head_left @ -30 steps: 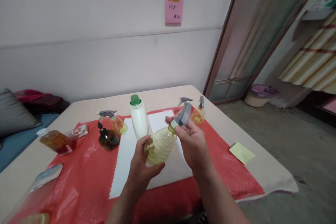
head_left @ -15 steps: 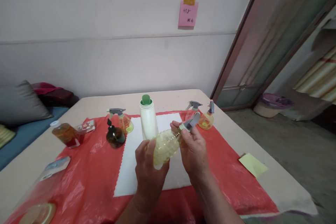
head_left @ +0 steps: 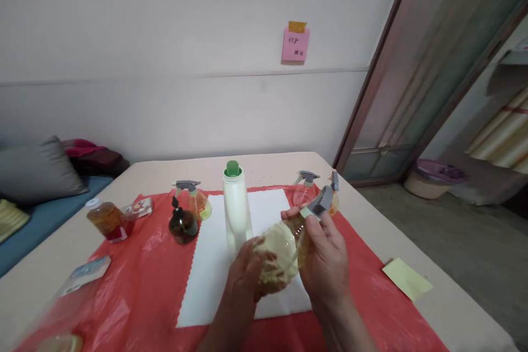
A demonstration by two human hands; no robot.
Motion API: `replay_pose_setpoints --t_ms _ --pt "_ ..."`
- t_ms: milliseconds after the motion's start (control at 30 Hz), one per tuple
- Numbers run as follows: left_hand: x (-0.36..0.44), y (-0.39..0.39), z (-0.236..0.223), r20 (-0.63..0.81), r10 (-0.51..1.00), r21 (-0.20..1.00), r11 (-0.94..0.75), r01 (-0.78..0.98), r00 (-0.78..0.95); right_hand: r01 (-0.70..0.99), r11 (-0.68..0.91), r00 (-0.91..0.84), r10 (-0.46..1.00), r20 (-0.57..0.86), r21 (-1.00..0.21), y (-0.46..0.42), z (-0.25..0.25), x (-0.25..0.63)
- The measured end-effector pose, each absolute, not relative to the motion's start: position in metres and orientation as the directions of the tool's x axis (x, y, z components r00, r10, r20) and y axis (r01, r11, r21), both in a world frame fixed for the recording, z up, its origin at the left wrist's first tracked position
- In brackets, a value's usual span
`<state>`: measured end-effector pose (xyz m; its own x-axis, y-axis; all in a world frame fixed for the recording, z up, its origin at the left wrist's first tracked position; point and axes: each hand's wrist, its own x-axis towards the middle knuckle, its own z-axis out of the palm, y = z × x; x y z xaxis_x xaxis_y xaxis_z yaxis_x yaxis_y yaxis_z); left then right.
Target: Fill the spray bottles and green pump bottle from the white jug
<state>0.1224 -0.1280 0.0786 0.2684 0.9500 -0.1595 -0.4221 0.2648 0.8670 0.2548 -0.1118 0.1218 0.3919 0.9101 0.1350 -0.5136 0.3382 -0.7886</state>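
A clear yellow spray bottle [head_left: 280,253] with a grey trigger head is tilted between my hands, its base turned partly toward me. My left hand [head_left: 245,272] presses its fingers around the base end. Around the neck and upper body, just below the trigger, closes my right hand [head_left: 325,253]. Right behind the held bottle stands a tall white bottle [head_left: 236,203] with a green piece in its open mouth. It rests on a white sheet [head_left: 202,280] spread over a red plastic cover [head_left: 140,286].
Leftward stand an orange spray bottle [head_left: 200,203], a dark pump bottle [head_left: 182,225] and a bottle of amber liquid [head_left: 108,220]. Behind my right hand are a pink spray bottle [head_left: 304,192] and another orange one [head_left: 334,201]. A yellow paper [head_left: 407,278] lies near the table's right edge.
The held spray bottle has turned so its base faces me more, and both hands have shifted slightly right and down in view. The camera view has also shifted.
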Motion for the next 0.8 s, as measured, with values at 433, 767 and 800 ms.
replay_pose_setpoints --t_ms 433,767,800 --pt "0.119 -0.122 0.076 -0.244 0.841 0.765 0.473 -0.438 0.482 -0.555 0.419 0.441 0.881 0.172 -0.719 -0.114 0.126 0.265" --pt "0.121 -0.138 0.056 0.278 0.958 0.948 -0.263 -0.181 0.066 -0.529 0.427 0.467 0.868 0.169 -0.733 -0.116 0.126 0.253" --pt "0.12 -0.137 0.059 0.204 0.966 0.946 -0.152 -0.286 0.162 -0.52 0.441 0.469 0.863 0.187 -0.732 -0.118 0.127 0.255"
